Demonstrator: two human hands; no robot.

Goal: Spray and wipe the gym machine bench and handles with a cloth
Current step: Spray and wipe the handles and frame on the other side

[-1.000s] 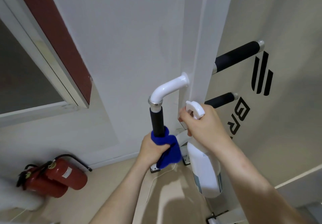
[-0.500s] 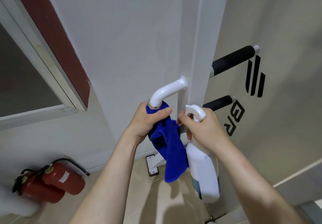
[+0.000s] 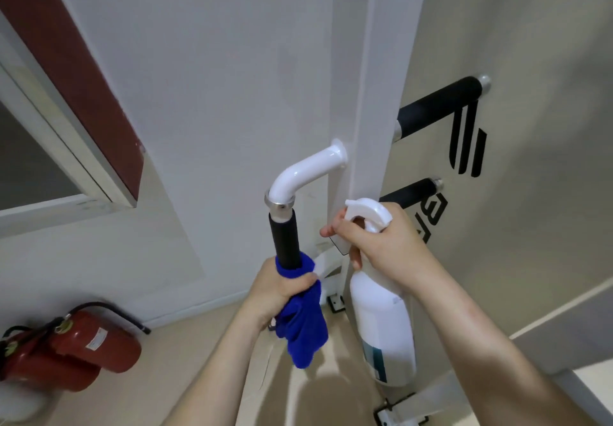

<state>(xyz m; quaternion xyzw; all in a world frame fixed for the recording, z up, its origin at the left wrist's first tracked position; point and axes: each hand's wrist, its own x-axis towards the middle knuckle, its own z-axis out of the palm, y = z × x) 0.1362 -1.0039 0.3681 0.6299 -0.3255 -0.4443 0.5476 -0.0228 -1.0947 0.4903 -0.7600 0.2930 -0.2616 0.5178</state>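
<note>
A white machine upright point(image 3: 368, 100) carries a bent white tube ending in a black foam handle point(image 3: 284, 240) that hangs down. My left hand point(image 3: 277, 289) grips the lower part of this handle through a blue cloth point(image 3: 303, 319), whose loose end dangles below. My right hand point(image 3: 381, 250) holds a white spray bottle point(image 3: 381, 323) by its neck, just right of the handle, with a finger at the trigger. Two more black handles point(image 3: 439, 105) point(image 3: 409, 192) stick out to the right of the upright.
A red fire extinguisher point(image 3: 71, 351) lies on the beige floor at the lower left. A window frame point(image 3: 66, 147) with a dark red panel is at the left. A beige machine panel point(image 3: 517, 193) with black lettering stands on the right.
My left hand slid the cloth from the top of the black handle, by the metal ring, down to its lower end. The right hand with the bottle stayed put.
</note>
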